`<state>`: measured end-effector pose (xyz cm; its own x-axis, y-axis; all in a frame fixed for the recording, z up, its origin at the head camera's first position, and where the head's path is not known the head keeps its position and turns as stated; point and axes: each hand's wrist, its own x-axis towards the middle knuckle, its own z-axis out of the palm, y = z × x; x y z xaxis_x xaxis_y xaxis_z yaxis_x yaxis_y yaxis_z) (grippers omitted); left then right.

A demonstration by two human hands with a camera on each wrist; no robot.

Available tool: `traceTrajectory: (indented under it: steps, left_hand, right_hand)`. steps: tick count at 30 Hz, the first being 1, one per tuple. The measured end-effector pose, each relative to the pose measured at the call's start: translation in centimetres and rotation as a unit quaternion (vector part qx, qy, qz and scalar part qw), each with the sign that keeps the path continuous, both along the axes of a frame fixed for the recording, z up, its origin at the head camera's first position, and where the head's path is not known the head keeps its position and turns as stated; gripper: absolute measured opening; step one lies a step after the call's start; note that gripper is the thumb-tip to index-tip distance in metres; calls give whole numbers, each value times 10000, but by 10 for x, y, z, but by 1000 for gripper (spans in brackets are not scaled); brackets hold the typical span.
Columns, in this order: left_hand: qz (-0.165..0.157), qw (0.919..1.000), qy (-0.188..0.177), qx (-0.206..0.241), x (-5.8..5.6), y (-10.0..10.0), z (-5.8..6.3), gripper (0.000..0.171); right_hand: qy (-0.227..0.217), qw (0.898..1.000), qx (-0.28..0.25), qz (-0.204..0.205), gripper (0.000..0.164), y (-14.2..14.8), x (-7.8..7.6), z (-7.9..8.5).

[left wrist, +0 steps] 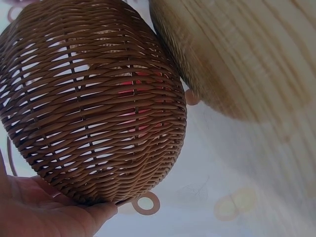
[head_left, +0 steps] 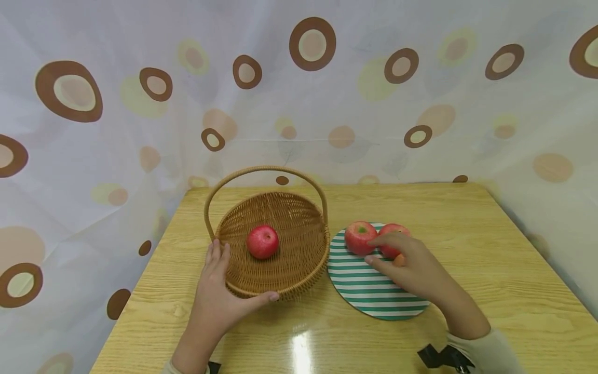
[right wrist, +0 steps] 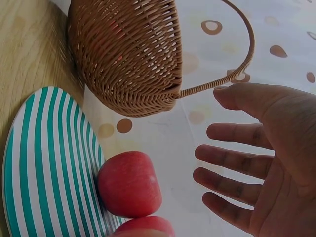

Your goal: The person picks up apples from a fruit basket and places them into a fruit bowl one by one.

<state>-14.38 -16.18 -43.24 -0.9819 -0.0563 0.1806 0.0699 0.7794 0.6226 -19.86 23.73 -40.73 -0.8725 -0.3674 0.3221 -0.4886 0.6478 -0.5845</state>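
A wicker basket [head_left: 299,249] with an arched handle holds one red apple [head_left: 262,242]. My left hand [head_left: 219,296] rests on the basket, its straight fingers at the left rim and its thumb along the front rim. In the left wrist view, that hand touches the woven wall [left wrist: 98,118]. Two red apples [head_left: 358,239] sit at the far side of a round green-and-white striped mat [head_left: 374,301]. Over them, my right hand [head_left: 420,265] has its fingers spread and holds nothing. An orange-toned rounded thing [head_left: 399,260] shows partly beneath it.
Basket and mat stand side by side on a wood-grain table [head_left: 504,270]. Pale cloth [head_left: 345,93] patterned with brown rings hangs behind and along both sides. The basket's handle [head_left: 266,168] arches high over its far part. Each wrist wears a black strap [head_left: 446,357].
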Motion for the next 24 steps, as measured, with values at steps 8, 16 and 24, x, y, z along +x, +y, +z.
traceTrajectory:
  steps: [8, 16, 24]
  left_hand:
    - [-2, 10000, 71, -20, 0, 0, -1, 149]
    - [6, 10000, 28, -26, 0, 0, -1, 150]
    - [6, 10000, 70, -47, 0, 0, -1, 150]
  right_hand:
    - [136, 9996, -160, 170, 25, -11, 0, 1]
    - [248, 9989, -219, 325, 28, -23, -1, 4]
    - [111, 9984, -296, 478, 30, -34, -1, 9]
